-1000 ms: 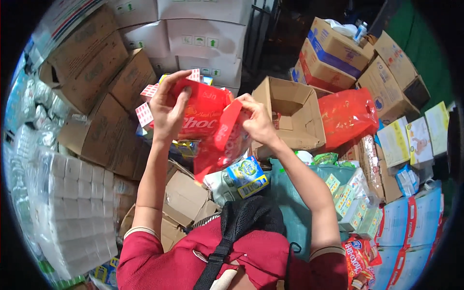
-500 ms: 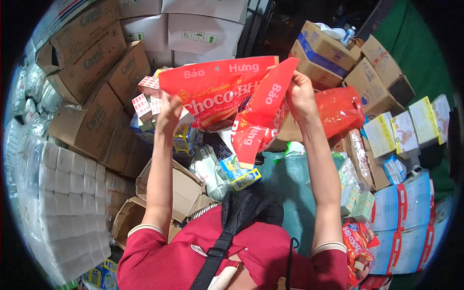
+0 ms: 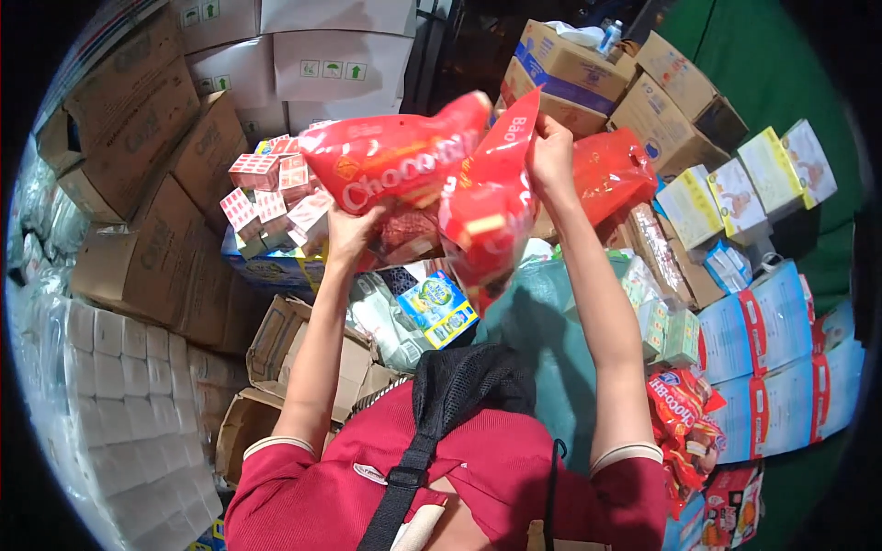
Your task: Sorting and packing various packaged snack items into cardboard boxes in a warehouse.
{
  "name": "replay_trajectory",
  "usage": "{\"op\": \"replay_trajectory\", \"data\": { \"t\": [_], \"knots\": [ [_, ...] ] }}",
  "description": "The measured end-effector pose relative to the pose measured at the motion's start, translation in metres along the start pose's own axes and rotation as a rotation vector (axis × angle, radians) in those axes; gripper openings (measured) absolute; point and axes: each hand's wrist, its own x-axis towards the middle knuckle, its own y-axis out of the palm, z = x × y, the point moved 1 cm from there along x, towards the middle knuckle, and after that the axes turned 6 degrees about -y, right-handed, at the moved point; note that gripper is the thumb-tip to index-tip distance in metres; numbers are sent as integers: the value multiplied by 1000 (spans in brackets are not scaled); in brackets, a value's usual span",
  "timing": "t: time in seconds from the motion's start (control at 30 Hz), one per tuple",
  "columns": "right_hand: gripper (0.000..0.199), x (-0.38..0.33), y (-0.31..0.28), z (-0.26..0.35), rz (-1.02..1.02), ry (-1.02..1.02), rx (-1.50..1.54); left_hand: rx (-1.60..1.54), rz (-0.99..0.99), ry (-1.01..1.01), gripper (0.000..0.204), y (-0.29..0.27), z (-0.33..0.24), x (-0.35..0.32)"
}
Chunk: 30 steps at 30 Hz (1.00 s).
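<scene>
Two red plastic snack bags are held up in front of me, overlapping in the middle. My left hand is closed on the lower left side of the wider bag, its fingers partly behind the plastic. My right hand pinches the upper right edge of the other bag, which hangs tilted and bulges at the bottom. Under them lies a blue and yellow box beside a pale plastic-wrapped pack. Another clear red plastic bag rests just beyond my right wrist.
Small red and white boxes are piled at the left, near brown cartons and wrapped tissue packs. Open cardboard boxes stand by my left forearm. At right are blue and white packs and more red snack bags.
My left hand has moved lower along its bag. Both bags have been lowered a little, and the right one now hangs fuller and rounder. The view has shifted slightly.
</scene>
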Motion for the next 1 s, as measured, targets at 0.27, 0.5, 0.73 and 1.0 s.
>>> {"op": "replay_trajectory", "data": {
  "t": [0.27, 0.5, 0.73, 1.0],
  "knots": [
    [24, -26, -7, 55, -41, -416, -508, -14, -260, -232, 38, -7, 10, -14],
    [18, -18, 55, 0, 195, -137, -647, -45, -165, -568, 32, -37, 73, -40],
    [25, -43, 34, -77, 41, 475, -775, -270, 133, -738, 45, 40, 64, -74],
    [46, -31, 33, -94, -63, 459, -886, -291, 554, -743, 50, 96, 52, -67]
  ]
}}
